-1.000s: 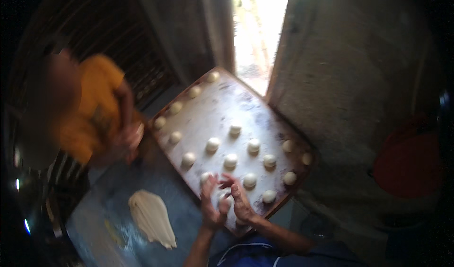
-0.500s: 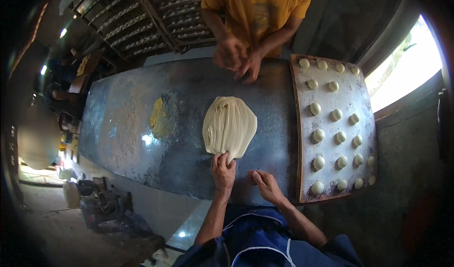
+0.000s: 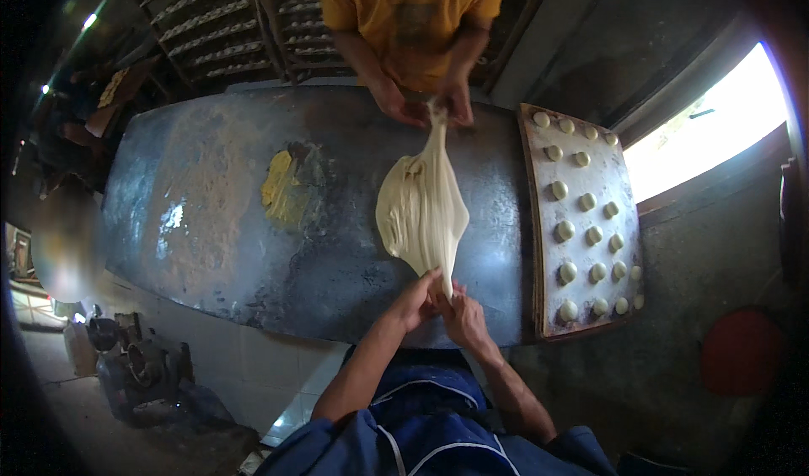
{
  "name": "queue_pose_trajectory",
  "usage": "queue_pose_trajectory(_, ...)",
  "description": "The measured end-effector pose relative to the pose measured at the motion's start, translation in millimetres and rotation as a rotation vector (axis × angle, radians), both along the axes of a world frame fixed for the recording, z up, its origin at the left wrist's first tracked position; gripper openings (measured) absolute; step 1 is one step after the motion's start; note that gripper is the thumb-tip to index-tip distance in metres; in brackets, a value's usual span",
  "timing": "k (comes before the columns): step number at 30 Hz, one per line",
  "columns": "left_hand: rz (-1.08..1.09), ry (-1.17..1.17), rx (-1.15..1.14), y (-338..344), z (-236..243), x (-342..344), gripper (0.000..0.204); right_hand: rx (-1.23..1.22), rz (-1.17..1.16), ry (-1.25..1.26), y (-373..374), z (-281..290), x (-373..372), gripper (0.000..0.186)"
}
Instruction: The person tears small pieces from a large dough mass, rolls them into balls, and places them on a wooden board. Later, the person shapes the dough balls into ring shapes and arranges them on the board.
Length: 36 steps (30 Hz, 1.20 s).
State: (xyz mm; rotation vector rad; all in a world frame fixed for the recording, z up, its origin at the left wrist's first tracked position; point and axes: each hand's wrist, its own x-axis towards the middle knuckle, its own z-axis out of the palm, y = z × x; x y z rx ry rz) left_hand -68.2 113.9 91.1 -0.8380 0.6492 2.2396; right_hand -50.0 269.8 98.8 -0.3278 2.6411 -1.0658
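Observation:
A large piece of pale, stretchy dough (image 3: 421, 210) lies on the dark metal table (image 3: 354, 290) in front of me. Its near end narrows to a strand, which my left hand (image 3: 413, 301) and my right hand (image 3: 463, 317) both grip, close together at the near table edge. Across the table, a person in a yellow shirt (image 3: 413, 12) pulls the dough's far end up into a thin neck with both hands (image 3: 421, 109). Folds and ridges run lengthwise over the dough. My fingertips are partly hidden behind one another.
On the right, a tray (image 3: 552, 223) bears several rows of round dough balls (image 3: 587, 200). A yellow greasy smear (image 3: 278, 185) marks the table left of the dough. Racks (image 3: 211, 37) stand behind, a machine (image 3: 139, 362) lower left, a red round thing (image 3: 742, 352) lower right.
My right hand has moved from beside the dough to its near end, joining my left. The other person has taken hold of the far end, and the dough is stretched longer. The view has shifted.

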Motion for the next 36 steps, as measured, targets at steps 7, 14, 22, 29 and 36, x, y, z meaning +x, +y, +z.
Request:
queue_pose_trajectory(7,0.060,0.054,0.427,17.6,-46.3,-12.7,0.026,-0.137,0.470,-0.368,24.3,121.6,37.0,0.023)
queue_pose_trajectory(14,-0.095,0.789,-0.893,6.3,-75.7,46.9,0.031,-0.801,0.407,-0.490,-45.2,71.3,-62.0,0.027)
queue_pose_trajectory(22,-0.556,1.287,-0.744,15.5,83.6,79.5,0.022,-0.448,0.681,-0.329,-110.5,-31.9,-61.3,0.041)
queue_pose_trajectory(29,-0.214,1.216,-1.517,-56.6,28.1,94.0,0.018,-0.274,0.295,0.306,33.1,-28.7,12.5,0.050)
queue_pose_trajectory(36,-0.238,0.751,-2.388,-104.1,-24.9,23.1,0.032,0.315,0.082,0.504,56.0,-14.2,-30.6,0.054)
